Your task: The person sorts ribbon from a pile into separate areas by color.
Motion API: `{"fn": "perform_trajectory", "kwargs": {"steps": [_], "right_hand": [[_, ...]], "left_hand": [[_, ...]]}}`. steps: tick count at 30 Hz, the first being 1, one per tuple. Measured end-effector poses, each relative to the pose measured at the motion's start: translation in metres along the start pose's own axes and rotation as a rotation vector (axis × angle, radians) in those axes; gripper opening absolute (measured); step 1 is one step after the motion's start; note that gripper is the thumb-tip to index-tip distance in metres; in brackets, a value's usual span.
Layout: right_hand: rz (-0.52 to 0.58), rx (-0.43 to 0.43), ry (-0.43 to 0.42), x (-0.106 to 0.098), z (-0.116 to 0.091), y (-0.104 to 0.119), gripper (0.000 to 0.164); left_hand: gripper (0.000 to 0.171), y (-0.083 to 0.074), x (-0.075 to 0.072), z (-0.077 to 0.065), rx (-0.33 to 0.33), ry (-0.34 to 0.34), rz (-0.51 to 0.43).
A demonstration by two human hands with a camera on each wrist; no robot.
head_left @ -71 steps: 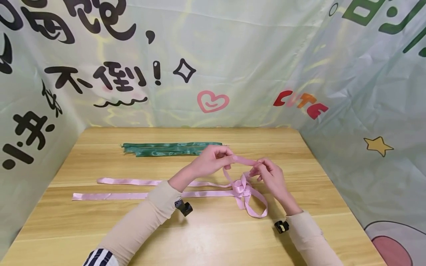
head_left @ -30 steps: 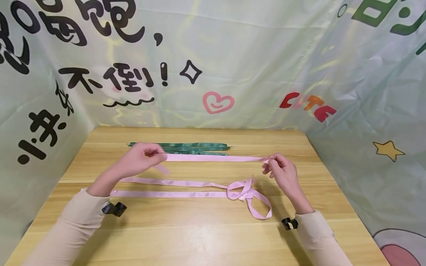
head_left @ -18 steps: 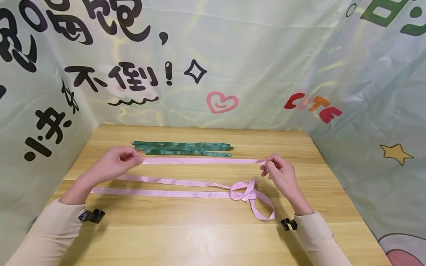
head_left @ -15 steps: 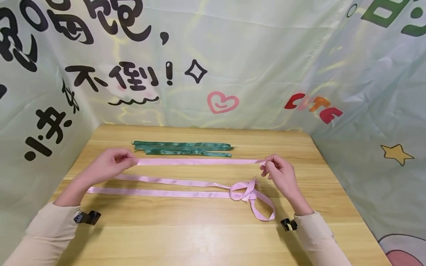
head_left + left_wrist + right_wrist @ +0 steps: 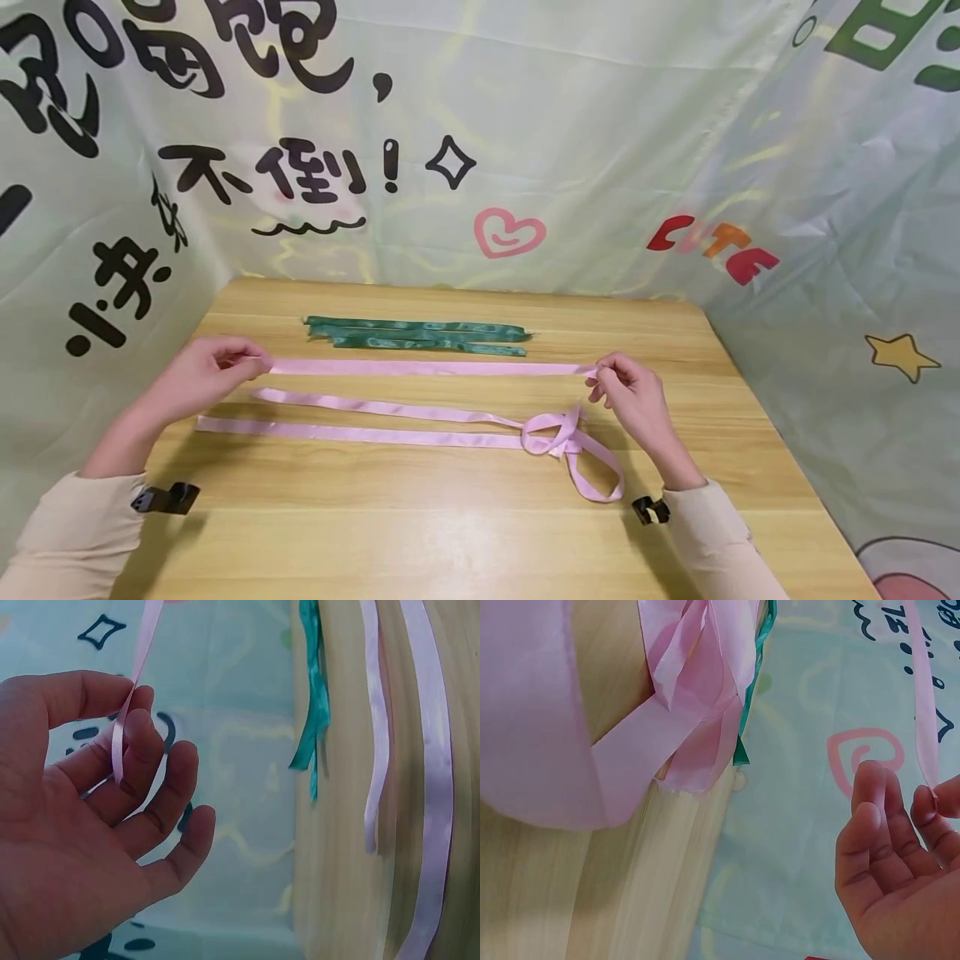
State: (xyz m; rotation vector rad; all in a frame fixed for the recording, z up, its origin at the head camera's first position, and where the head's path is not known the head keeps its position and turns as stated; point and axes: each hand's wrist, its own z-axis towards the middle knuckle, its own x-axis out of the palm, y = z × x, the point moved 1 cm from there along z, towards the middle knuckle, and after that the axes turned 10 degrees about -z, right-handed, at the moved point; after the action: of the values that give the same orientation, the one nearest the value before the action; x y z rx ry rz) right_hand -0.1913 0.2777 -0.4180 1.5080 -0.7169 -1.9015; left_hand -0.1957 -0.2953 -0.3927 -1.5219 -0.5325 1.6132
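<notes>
A pink satin ribbon [image 5: 435, 367] stretches nearly straight between the two hands, above the wooden table. My left hand [image 5: 206, 375] pinches its left end between thumb and index finger; in the left wrist view a short tail of ribbon [image 5: 118, 746] hangs past the fingertips. At the other end, my right hand [image 5: 633, 400] pinches the ribbon between thumb and index finger, its other fingers loosely bent. Nearer me, two more pink ribbon lengths [image 5: 360, 433] lie side by side on the table, running into a looped tangle [image 5: 558, 433] below the right hand.
Several dark green ribbons [image 5: 420, 331] lie in a bundle at the back of the wooden table [image 5: 450, 550]. Printed cloth walls [image 5: 600, 125] enclose the back and both sides. A small black camera [image 5: 167, 498] is on the left wrist, another [image 5: 651, 509] on the right.
The left hand has moved far left, drawing one pink ribbon out from short to long and straight. The right hand has shifted slightly, still pinching its end. The head view has turned a little.
</notes>
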Motion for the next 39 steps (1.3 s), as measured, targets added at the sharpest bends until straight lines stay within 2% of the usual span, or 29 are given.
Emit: {"fn": "perform_trajectory", "kwargs": {"steps": [8, 16, 21, 26, 30, 34, 39], "right_hand": [[-0.019, -0.009, -0.001, 0.001, -0.001, 0.002, 0.019], [-0.018, -0.019, 0.028, 0.002, -0.003, 0.006, 0.018], [-0.015, -0.028, 0.042, 0.005, -0.008, 0.004, 0.018], [-0.078, -0.037, 0.082, 0.009, -0.017, -0.002, 0.018], [-0.164, -0.061, 0.126, 0.013, -0.026, -0.008, 0.016], [-0.202, -0.083, 0.174, 0.018, -0.034, -0.013, 0.016], [-0.221, -0.112, 0.235, 0.025, -0.042, -0.015, 0.017]], "left_hand": [[0.015, 0.009, -0.011, -0.009, -0.055, -0.038, 0.018], [0.014, 0.013, -0.012, -0.016, -0.057, -0.049, 0.029], [0.012, 0.014, -0.010, -0.025, -0.060, -0.045, 0.016], [0.008, 0.020, -0.006, -0.037, -0.036, -0.048, 0.012], [0.007, 0.027, -0.003, -0.044, -0.022, -0.037, 0.023], [0.010, 0.034, 0.001, -0.049, -0.021, -0.009, 0.055], [0.011, 0.038, 0.004, -0.056, -0.109, 0.056, 0.094]]}}
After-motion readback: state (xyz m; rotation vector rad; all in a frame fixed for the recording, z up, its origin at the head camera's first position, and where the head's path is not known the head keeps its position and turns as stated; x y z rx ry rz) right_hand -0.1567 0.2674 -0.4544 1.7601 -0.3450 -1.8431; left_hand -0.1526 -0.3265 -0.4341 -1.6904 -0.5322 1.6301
